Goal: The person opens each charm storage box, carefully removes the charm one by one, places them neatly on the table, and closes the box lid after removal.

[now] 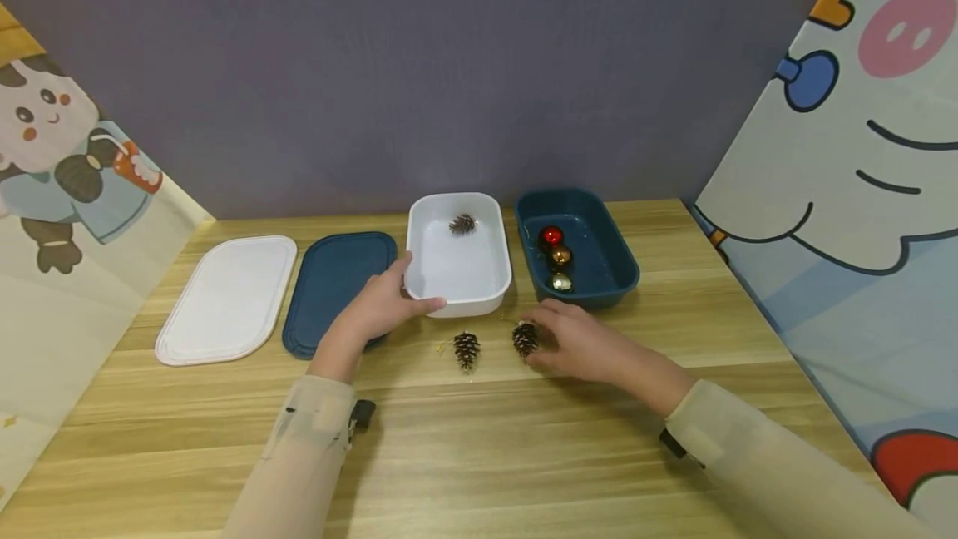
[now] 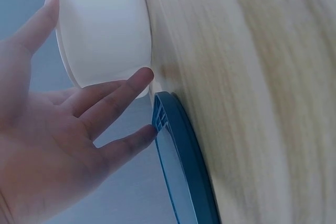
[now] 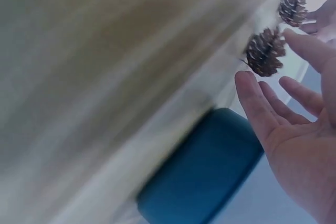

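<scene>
My left hand (image 1: 382, 304) is at the near left corner of a white plastic box (image 1: 456, 304), its thumb along the front rim and its fingers against the left side. In the left wrist view those fingers are spread and fairly straight. Inside the box lies one pine cone (image 1: 462, 224). My right hand (image 1: 580, 341) is beside a second pine cone (image 1: 525, 339) on the table, thumb and fingertips parted around it; the right wrist view shows the fingers extended, not closed on it. A third pine cone (image 1: 466, 351) with a gold string lies to its left.
A dark blue box (image 1: 615, 279) stands right of the white one, holding red, copper and gold baubles (image 1: 560, 256) in a row. A white lid (image 1: 227, 300) and a dark blue lid (image 1: 329, 281) lie on the left. Behind the wooden table (image 1: 479, 456) rises a grey panel (image 1: 464, 65).
</scene>
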